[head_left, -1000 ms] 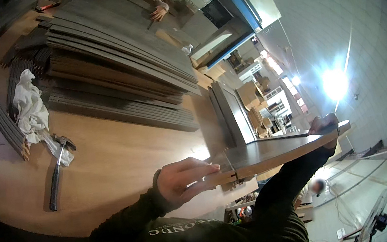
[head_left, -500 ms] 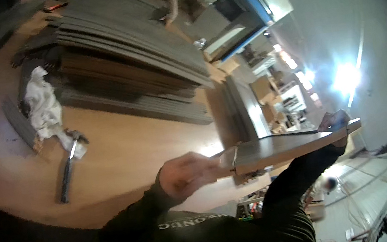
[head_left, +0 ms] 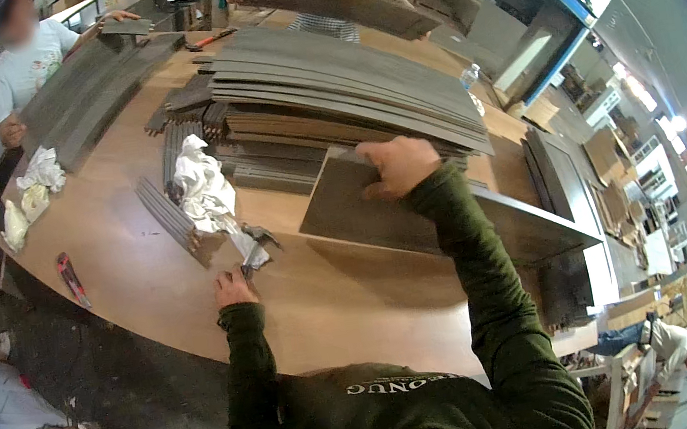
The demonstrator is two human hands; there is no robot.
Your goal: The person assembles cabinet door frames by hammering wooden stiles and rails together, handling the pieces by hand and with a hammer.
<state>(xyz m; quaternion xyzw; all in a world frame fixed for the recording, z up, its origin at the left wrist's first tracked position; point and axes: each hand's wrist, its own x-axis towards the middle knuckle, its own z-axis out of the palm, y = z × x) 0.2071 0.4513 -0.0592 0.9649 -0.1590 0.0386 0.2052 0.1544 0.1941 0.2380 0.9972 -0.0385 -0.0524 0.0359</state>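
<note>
Plank (head_left: 415, 222), dark and flat, lies slantwise at the centre of the frame on the table (head_left: 330, 304). Your right hand (head_left: 398, 165) holds its upper edge, fingers (head_left: 378, 181) curled over it, arm stretched forward. Your left hand (head_left: 234, 289), lower and left of centre, has its fingers closed around the handle of a hammer (head_left: 254, 249), beside a crumpled white cloth (head_left: 203, 186). Stacked dark boards (head_left: 325, 85) fill the upper centre.

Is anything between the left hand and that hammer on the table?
Nothing visible is in the way. The left hand is already at the hammer, gripping its handle, on the table. The white rag lies just beyond the hammer's head, not between. The right hand holds the dark panel apart.
</note>
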